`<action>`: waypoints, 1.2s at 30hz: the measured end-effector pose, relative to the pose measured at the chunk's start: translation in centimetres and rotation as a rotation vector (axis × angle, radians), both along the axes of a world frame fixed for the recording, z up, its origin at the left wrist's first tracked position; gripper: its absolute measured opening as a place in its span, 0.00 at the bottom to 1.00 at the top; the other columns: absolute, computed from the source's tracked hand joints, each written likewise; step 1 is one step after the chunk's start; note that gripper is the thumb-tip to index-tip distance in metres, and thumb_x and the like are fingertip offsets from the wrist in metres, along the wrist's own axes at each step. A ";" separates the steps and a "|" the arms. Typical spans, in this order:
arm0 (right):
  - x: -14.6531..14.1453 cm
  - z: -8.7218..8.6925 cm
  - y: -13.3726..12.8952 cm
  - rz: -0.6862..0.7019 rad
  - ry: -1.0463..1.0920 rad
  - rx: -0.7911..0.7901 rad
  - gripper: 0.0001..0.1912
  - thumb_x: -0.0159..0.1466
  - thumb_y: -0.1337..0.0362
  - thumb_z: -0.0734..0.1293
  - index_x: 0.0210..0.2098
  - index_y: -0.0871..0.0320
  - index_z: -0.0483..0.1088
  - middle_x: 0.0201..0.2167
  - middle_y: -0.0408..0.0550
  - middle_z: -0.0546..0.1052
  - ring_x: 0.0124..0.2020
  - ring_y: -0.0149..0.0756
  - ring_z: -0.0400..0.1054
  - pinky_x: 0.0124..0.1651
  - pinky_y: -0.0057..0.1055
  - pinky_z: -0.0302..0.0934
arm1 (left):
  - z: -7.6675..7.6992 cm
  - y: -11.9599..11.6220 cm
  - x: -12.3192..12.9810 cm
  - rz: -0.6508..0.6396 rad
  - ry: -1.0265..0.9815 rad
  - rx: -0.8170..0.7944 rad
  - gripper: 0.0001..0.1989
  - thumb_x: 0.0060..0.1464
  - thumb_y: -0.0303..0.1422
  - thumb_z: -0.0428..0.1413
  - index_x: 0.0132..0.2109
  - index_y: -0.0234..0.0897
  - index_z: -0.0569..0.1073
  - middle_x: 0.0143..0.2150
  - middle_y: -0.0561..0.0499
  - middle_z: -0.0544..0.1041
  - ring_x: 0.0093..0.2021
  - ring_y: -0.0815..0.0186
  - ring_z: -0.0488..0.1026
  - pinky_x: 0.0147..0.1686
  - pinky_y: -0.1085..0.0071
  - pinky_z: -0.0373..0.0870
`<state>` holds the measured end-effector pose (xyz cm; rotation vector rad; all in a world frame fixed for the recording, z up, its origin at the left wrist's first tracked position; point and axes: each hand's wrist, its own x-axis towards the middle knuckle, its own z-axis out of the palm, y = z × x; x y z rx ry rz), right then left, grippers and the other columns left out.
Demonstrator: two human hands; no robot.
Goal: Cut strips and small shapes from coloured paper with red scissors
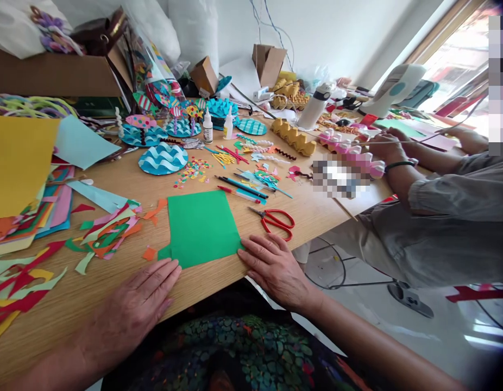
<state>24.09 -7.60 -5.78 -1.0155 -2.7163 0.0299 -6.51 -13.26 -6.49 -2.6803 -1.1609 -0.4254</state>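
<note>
A sheet of green paper (205,228) lies flat on the wooden table in front of me, with a small green piece sticking out at its lower left corner. My left hand (131,298) rests palm down, its fingers stretched out and the tips touching that corner. At the lower right corner, my right hand (276,271) lies flat with fingertips on or against the paper's edge. Just beyond the right fingers are red-handled scissors (278,220). Several pencils and pens (245,187) lie past the far edge of the green sheet.
Paper scraps (108,231) and stacked coloured sheets (19,168) cover the left side. Wavy blue paper discs (162,158), glue bottles (208,127) and yellow egg-carton strips (293,137) stand farther back. At right, a co-worker's hands (388,146) are by a pink egg-carton strip (353,155).
</note>
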 end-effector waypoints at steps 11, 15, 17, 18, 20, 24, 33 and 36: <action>0.1 1.0 -0.2 0.010 0.009 -0.013 0.20 0.65 0.61 0.57 0.52 0.64 0.66 0.53 0.54 0.69 0.54 0.41 0.62 0.54 0.41 0.58 | 0.7 -0.5 -0.9 0.002 0.019 0.079 0.26 0.61 0.33 0.41 0.65 0.35 0.49 0.51 0.45 0.75 0.49 0.61 0.72 0.48 0.67 0.68; 0.5 1.9 0.0 0.011 0.091 0.014 0.19 0.65 0.61 0.57 0.51 0.65 0.66 0.51 0.56 0.71 0.53 0.40 0.63 0.54 0.40 0.59 | 1.6 -0.5 -1.4 0.009 0.009 0.015 0.28 0.61 0.33 0.41 0.66 0.38 0.44 0.53 0.49 0.74 0.51 0.65 0.70 0.51 0.72 0.66; -0.1 2.2 0.1 0.034 0.129 0.040 0.20 0.65 0.61 0.56 0.51 0.65 0.66 0.51 0.57 0.70 0.53 0.40 0.63 0.54 0.39 0.58 | 2.3 -0.3 -0.7 -0.018 0.019 0.016 0.28 0.61 0.31 0.42 0.66 0.38 0.44 0.54 0.50 0.73 0.53 0.66 0.69 0.53 0.71 0.63; -0.7 2.2 0.1 0.059 0.134 0.039 0.20 0.66 0.60 0.56 0.51 0.66 0.66 0.52 0.57 0.69 0.54 0.40 0.62 0.55 0.39 0.57 | 2.6 0.0 -0.1 -0.034 0.029 0.019 0.28 0.60 0.31 0.42 0.65 0.37 0.45 0.55 0.50 0.72 0.54 0.65 0.68 0.54 0.70 0.62; -2.2 2.1 0.1 0.118 0.119 0.005 0.23 0.66 0.57 0.55 0.53 0.67 0.64 0.55 0.57 0.67 0.56 0.40 0.60 0.57 0.39 0.54 | 2.8 0.6 1.2 -0.055 0.052 0.032 0.27 0.60 0.32 0.44 0.65 0.36 0.48 0.56 0.48 0.70 0.55 0.63 0.66 0.54 0.68 0.61; -4.6 1.4 0.1 0.127 0.019 -0.143 0.28 0.66 0.51 0.52 0.58 0.64 0.58 0.60 0.56 0.60 0.60 0.42 0.52 0.61 0.44 0.46 | 1.2 2.0 2.6 -0.023 0.083 -0.019 0.28 0.57 0.38 0.48 0.62 0.33 0.56 0.59 0.44 0.67 0.58 0.58 0.63 0.53 0.63 0.62; -1.3 0.5 0.0 0.022 -0.074 -0.148 0.30 0.66 0.51 0.53 0.60 0.64 0.54 0.61 0.57 0.57 0.62 0.43 0.49 0.61 0.49 0.45 | -0.5 1.8 0.6 -0.026 0.135 -0.063 0.35 0.56 0.43 0.48 0.65 0.36 0.45 0.63 0.47 0.61 0.61 0.61 0.58 0.59 0.66 0.50; -0.5 1.0 0.0 0.008 -0.083 -0.126 0.29 0.65 0.52 0.54 0.59 0.65 0.56 0.60 0.58 0.59 0.61 0.44 0.52 0.60 0.50 0.46 | 0.1 1.4 -0.2 -0.024 0.159 -0.069 0.34 0.55 0.45 0.48 0.65 0.37 0.48 0.62 0.47 0.62 0.61 0.61 0.58 0.61 0.65 0.45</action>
